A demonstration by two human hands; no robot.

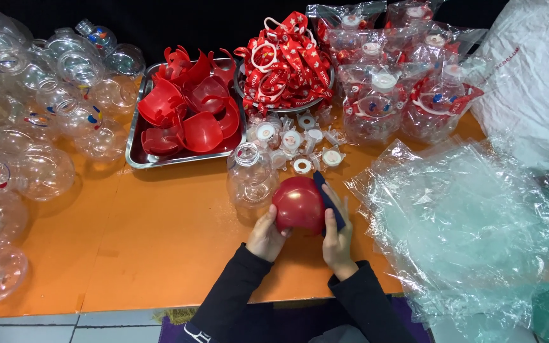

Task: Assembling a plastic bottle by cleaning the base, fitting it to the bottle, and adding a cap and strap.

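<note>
**Red dome held in both hands at the front of the bench**

Red, glossy, dome-shaped plastic shell [298, 204] sits between the person's two hands, just above the orange bench [160, 241], near its front edge and a little right of centre. The left hand [265, 236] cups the shell's lower left side with the fingers curled onto it; the right hand [337, 232] closes on its right side and also presses a dark blue flat piece [326, 197] against it. Whether a clear bottle is already seated inside the shell cannot be told, since the dome hides it.

Judged from this, the step in hand looks like fitting the red shell onto another part, and the next move would call for a firm two-handed grip and careful lining-up of the pieces, because the smooth round surface could slip.

Just behind the shell stands a clear round plastic bottle [251, 174] with no cap, upright on the bench. Beyond it lies a scatter of small white caps and rings [300, 143]. Further back, a metal tray [136, 143] holds a heap of more red shells [189, 105], and a round bowl beside it is piled with red printed straps [285, 63]. Bagged finished bottles [386, 95] are stacked at the back right, loose clear plastic bags [471, 222] cover the right side, and many empty clear bottles [27, 127] crowd the left.
</note>
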